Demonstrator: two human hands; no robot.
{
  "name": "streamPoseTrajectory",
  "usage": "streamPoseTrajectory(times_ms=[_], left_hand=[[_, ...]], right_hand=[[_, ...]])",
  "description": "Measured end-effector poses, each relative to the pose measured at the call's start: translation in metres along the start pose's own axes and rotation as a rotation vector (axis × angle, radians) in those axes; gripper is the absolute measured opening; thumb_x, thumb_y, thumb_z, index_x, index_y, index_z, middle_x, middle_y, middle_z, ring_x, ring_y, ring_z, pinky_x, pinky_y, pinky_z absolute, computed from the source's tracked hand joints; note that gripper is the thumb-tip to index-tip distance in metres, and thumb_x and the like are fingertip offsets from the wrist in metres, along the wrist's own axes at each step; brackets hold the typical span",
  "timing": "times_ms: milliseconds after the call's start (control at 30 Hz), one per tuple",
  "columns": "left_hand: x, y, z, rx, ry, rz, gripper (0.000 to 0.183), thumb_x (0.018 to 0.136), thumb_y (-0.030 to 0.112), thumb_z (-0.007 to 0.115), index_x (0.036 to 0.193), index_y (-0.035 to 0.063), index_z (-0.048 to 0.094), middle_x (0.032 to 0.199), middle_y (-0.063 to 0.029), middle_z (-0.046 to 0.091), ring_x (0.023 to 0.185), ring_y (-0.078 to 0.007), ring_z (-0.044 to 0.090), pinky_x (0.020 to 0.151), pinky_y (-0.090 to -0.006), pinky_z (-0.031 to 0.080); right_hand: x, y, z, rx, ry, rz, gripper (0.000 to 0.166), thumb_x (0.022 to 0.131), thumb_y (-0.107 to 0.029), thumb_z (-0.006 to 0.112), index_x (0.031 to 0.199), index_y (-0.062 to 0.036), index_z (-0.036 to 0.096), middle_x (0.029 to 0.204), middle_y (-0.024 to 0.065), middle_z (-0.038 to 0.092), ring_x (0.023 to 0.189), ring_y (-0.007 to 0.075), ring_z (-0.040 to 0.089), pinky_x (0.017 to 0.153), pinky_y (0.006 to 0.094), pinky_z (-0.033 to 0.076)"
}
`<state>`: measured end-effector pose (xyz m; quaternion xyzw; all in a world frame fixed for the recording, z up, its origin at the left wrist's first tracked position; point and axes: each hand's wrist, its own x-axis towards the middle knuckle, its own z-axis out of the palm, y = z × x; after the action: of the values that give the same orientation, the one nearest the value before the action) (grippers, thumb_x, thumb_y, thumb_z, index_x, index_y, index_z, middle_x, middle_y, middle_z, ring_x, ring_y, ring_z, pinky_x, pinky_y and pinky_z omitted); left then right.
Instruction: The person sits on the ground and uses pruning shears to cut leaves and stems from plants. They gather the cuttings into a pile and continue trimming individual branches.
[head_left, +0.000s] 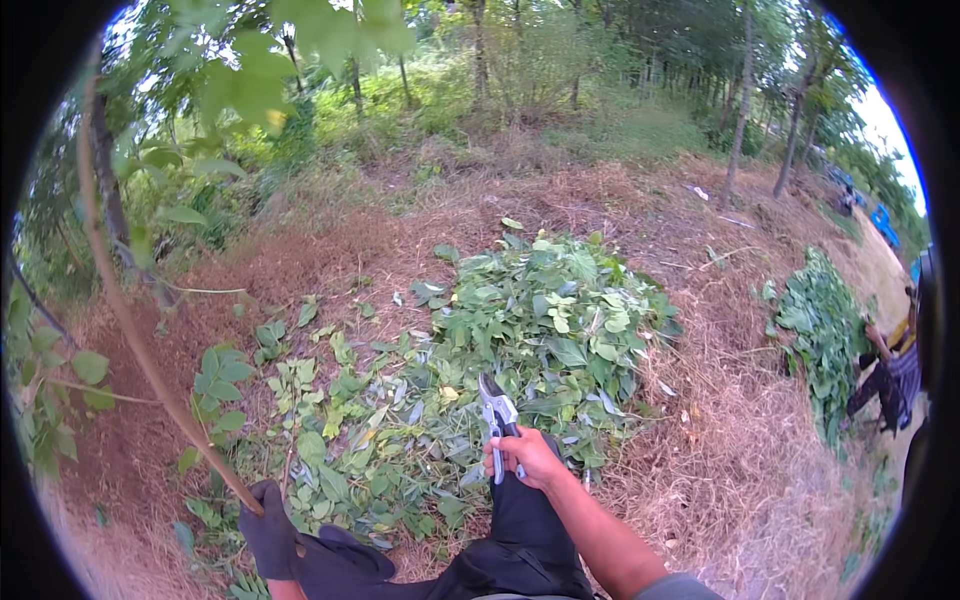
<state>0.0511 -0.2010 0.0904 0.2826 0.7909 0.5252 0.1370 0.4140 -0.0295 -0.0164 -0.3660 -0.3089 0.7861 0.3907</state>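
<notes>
My left hand (268, 525), in a dark glove, grips the cut end of a long brown leafy branch (142, 352) at the lower left; the branch rises and curves along the left side. In my bare right hand (523, 457) is a pair of pruning shears (497, 409), blades pointing up and away from me over the leaves. Whether the blades are fully closed is hard to tell. Just beyond the shears lies a heap of cut green leaves (555, 307), and more leafy cuttings (360, 457) are strewn to its left, in front of my legs.
Dry grass (720, 450) surrounds the leaves. At the right edge another person (896, 375) bends beside a second leaf heap (821, 337). Trees (739, 112) and undergrowth stand behind. Blurred leaves hang close to the camera at the upper left.
</notes>
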Motion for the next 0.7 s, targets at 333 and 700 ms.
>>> streamPoseTrajectory(times_ms=[333,700], left_hand=[[0.002,0.001,0.014,0.173,-0.173,0.157,0.023,0.083,0.02,0.069,0.086,-0.0013,0.063,0.067,-0.0089,0.058,0.061,-0.015,0.053,0.057,-0.0331,0.044],[-0.002,-0.014,0.053,0.061,-0.553,0.008,0.026,0.084,0.022,0.073,0.079,-0.0006,0.061,0.062,-0.0044,0.053,0.058,-0.0133,0.051,0.054,-0.0326,0.042]], right_hand=[[-0.023,-0.005,0.014,-0.046,0.056,-0.042,0.02,0.088,-0.008,0.061,0.102,0.0041,0.052,0.088,0.0133,0.063,0.071,0.0225,0.066,0.064,0.0384,0.059],[-0.072,-0.035,0.016,-0.335,0.235,-0.008,0.022,0.086,-0.008,0.063,0.102,0.0043,0.053,0.086,0.012,0.063,0.071,0.0206,0.066,0.063,0.0355,0.059]])
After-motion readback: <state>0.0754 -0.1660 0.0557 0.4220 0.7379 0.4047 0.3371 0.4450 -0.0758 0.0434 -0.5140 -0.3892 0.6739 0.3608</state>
